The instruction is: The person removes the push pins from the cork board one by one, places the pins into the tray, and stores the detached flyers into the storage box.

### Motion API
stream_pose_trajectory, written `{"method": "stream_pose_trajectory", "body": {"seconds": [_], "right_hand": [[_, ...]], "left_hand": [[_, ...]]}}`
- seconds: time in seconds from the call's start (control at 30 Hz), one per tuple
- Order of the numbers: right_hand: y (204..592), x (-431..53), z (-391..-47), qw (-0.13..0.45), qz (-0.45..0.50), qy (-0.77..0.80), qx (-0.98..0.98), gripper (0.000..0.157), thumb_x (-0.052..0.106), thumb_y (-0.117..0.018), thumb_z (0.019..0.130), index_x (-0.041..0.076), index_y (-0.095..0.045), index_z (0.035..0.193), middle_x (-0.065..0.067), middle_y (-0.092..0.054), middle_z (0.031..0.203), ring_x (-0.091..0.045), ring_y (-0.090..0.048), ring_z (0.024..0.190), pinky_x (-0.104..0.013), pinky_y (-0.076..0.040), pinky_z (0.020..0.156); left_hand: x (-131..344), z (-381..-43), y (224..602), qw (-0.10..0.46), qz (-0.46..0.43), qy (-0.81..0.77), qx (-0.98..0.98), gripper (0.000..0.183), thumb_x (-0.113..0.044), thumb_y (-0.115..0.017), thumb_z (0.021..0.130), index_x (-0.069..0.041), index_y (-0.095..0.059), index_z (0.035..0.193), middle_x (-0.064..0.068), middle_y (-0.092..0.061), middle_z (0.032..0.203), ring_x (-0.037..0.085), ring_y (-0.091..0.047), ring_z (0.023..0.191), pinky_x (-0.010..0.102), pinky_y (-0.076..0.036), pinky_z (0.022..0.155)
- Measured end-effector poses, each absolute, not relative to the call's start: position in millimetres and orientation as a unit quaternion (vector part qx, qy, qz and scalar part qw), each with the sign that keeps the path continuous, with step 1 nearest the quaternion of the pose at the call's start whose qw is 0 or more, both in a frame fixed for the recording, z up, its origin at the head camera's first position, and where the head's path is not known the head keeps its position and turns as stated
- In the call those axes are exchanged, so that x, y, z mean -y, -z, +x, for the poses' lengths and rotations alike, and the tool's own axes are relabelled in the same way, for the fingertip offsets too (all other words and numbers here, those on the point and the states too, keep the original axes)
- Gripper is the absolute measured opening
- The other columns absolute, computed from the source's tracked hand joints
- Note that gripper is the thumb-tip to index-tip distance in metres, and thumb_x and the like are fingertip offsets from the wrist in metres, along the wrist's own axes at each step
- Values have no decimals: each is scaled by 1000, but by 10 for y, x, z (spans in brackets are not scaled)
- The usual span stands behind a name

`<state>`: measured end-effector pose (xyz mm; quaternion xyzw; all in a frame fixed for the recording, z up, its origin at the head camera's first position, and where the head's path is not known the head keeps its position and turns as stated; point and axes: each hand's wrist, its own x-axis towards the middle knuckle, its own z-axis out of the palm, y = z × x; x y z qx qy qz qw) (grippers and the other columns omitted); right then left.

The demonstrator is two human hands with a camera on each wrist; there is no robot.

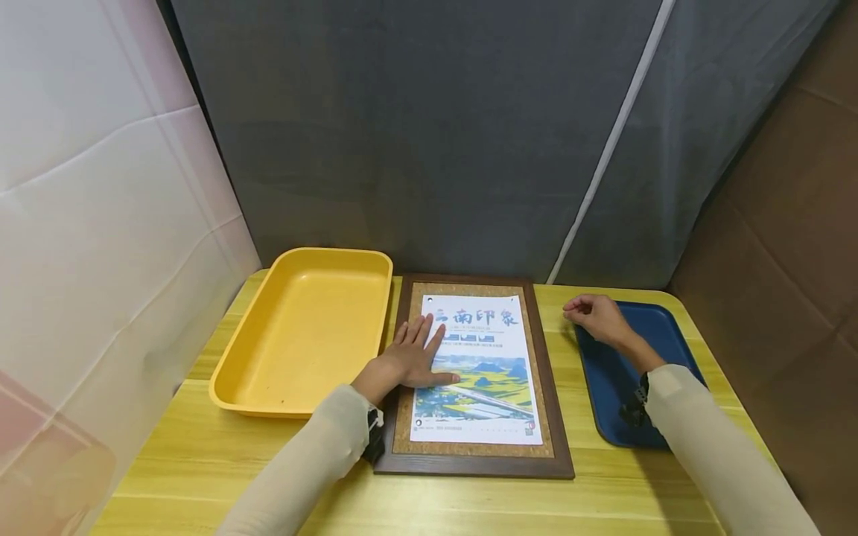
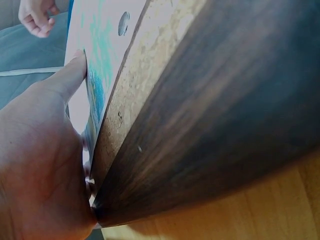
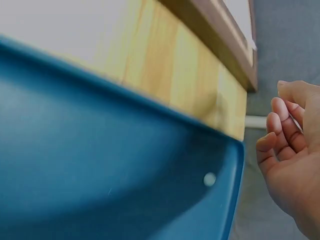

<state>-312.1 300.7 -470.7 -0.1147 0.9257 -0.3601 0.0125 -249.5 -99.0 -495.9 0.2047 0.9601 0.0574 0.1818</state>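
My left hand (image 1: 414,356) lies flat with spread fingers on the left part of a printed poster (image 1: 476,417), which shows a landscape under large blue characters. The poster rests on a cork board (image 1: 482,449) in a dark brown wooden frame (image 1: 469,467). In the left wrist view a round, shiny pin head (image 2: 124,23) sits near the poster's edge. My right hand (image 1: 598,318) hovers near the far left corner of a blue tray (image 1: 646,320). Its fingers are loosely curled, with nothing visible between them. A small white round piece (image 3: 209,179) lies inside that tray.
A large yellow tray (image 1: 315,320) stands left of the board on the wooden table (image 1: 201,454). A grey curtain (image 1: 402,134) hangs behind the table's back edge. Pale fabric (image 1: 100,223) closes the left side, and a brown sheet (image 1: 784,223) the right.
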Motion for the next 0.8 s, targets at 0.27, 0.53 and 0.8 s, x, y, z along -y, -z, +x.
{"method": "stream_pose_trajectory", "body": {"seconds": [0.27,0.53,0.8], "right_hand": [[4660,-2747,-3197,9,-134,373,-918,23,16,-70,104,-4,-73,115,-15,-71,100,-22,-60,83,-27,-50,68],[4658,-2437,-3240,14,-159,393,-906,19,13,-70,103,-2,-75,113,-14,-72,99,-24,-63,86,-29,-51,71],[4643,-2124,-3256,28,-179,397,-900,18,9,-71,102,-3,-75,114,-13,-71,97,-22,-60,84,-25,-50,70]], "left_hand": [[975,-2466,4901,183,201,-53,-961,113,-83,-46,94,-16,-1,172,14,12,178,34,11,164,54,6,131],[983,-2480,4927,175,209,-55,-961,115,-86,-45,92,-15,-3,172,15,10,178,35,10,164,56,6,130],[965,-2435,4821,185,203,-38,-961,109,-80,-45,96,-15,-2,172,15,9,178,34,9,164,53,3,131]]}}
